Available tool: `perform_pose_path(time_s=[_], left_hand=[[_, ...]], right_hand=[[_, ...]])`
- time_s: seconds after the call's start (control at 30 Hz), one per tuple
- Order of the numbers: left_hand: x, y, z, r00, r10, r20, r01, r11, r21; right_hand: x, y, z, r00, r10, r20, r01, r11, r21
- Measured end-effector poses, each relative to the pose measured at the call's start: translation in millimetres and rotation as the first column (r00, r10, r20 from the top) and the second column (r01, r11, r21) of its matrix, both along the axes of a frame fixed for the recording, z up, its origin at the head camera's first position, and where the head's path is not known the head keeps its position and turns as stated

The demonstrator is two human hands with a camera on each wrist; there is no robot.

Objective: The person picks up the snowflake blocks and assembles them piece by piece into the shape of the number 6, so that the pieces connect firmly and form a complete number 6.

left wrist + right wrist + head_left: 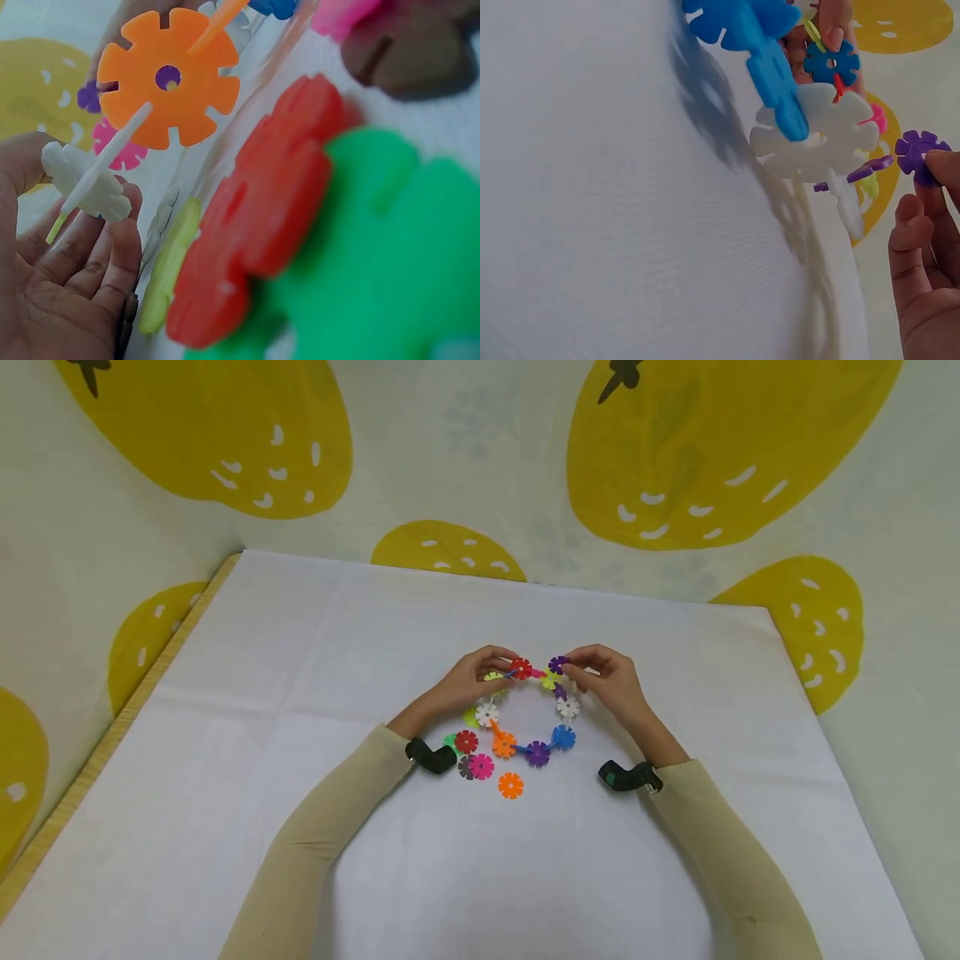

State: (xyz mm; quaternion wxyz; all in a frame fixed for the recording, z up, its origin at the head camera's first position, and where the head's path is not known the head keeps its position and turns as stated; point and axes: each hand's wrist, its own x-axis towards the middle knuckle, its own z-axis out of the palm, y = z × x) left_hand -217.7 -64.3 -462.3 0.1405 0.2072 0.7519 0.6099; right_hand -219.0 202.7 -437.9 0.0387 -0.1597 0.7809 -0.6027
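Observation:
A ring of linked, notched plastic snowflake discs [537, 753] in many colours hangs between the hands. My left hand [465, 682] grips its far left part, with the thumb on a blue disc [831, 66] beside a red disc [521, 668]. My right hand [611, 683] pinches a purple disc [913, 154] between thumb and fingers, close to the yellow disc [550, 680] at the ring's far right. The left wrist view shows the left palm and an orange disc [169, 112] of the ring; the left fingertips are partly hidden there.
Loose discs lie near the left wrist: a red disc [467, 742], a pink disc [482, 767] over a dark one, a green disc [450, 741] and an orange disc [511, 786]. A white cloth [360, 635] covers the table, with a patterned curtain [465, 468] behind.

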Motion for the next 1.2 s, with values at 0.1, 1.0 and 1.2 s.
perform_pose_path(time_s=[0.1, 1.0, 1.2], left_hand=[[0.3, 0.2, -0.1, 1.000, 0.003, -0.003, -0.004, 1.000, -0.013], [-2.3, 2.7, -1.5, 0.998, 0.026, -0.056, -0.030, 0.998, -0.056], [-1.1, 0.7, -1.9, 0.997, 0.029, -0.075, -0.034, 0.997, -0.065]], right_hand=[[-5.7, -2, -2.8, 1.000, -0.002, 0.015, 0.002, 1.000, 0.023], [-11.9, -26, 17.3, 0.972, 0.224, 0.068, -0.231, 0.965, 0.124], [-23.5, -26, 0.3, 0.968, 0.241, 0.070, -0.248, 0.962, 0.117]])
